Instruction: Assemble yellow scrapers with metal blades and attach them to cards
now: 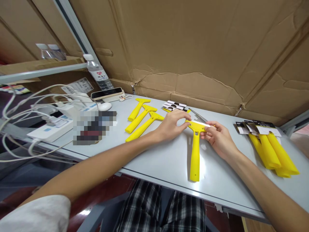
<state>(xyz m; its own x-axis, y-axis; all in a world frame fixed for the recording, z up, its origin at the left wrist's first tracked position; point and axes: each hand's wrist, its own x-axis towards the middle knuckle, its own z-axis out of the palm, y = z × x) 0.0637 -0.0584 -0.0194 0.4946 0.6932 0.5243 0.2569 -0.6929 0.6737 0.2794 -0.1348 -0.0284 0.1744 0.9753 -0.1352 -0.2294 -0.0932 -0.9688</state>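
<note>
A yellow T-shaped scraper [195, 154] is between my hands, its handle pointing toward me over the table. My left hand [172, 124] pinches the left end of the scraper head between thumb and fingers. At the head's right end, my right hand [217, 137] grips it with the thumb on top. Something white or shiny runs along the head's far edge, partly hidden by my fingers. Left of my left hand lie three more yellow scrapers [142, 116]. Behind my hands, black and white cards [174, 105] and a thin metal tool [198, 114] are partly covered.
Several yellow scrapers with black and white header cards [272, 151] lie at the right. A power strip [51, 127] with tangled white cables, a phone [107, 93] and a water bottle [98, 74] stand at the left. Cardboard [183, 42] walls the table's back.
</note>
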